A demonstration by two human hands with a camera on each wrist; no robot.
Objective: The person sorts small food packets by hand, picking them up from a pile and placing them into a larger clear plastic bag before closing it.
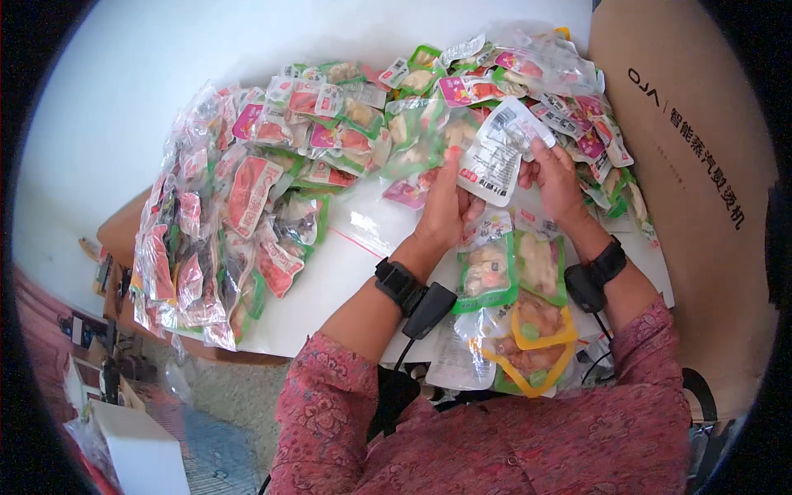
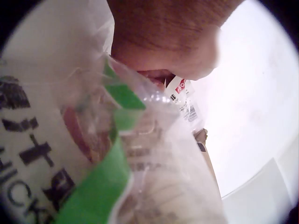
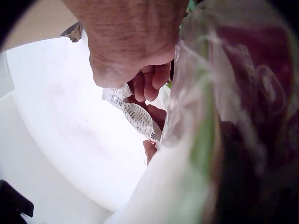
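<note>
Between the two hands is a white printed packet (image 1: 502,153), its text side facing up, tilted above the table. My left hand (image 1: 445,206) grips its lower left edge, with the thumb along a clear, green-edged packet beside it. At the upper right edge, my right hand (image 1: 559,180) pinches the same white packet. In the right wrist view the right hand (image 3: 135,51) has curled fingers beside the printed packet (image 3: 138,117). The left wrist view shows the left hand (image 2: 163,42) partly behind a near packet with a green strip (image 2: 100,186).
Heaped packets (image 1: 247,190) cover the table's left side, and more (image 1: 569,91) lie at the back right. Green- and yellow-edged packets (image 1: 487,268) lie at the near edge, by the body. A large cardboard box (image 1: 676,165) stands at the right. The white table (image 1: 322,289) ends at the front left.
</note>
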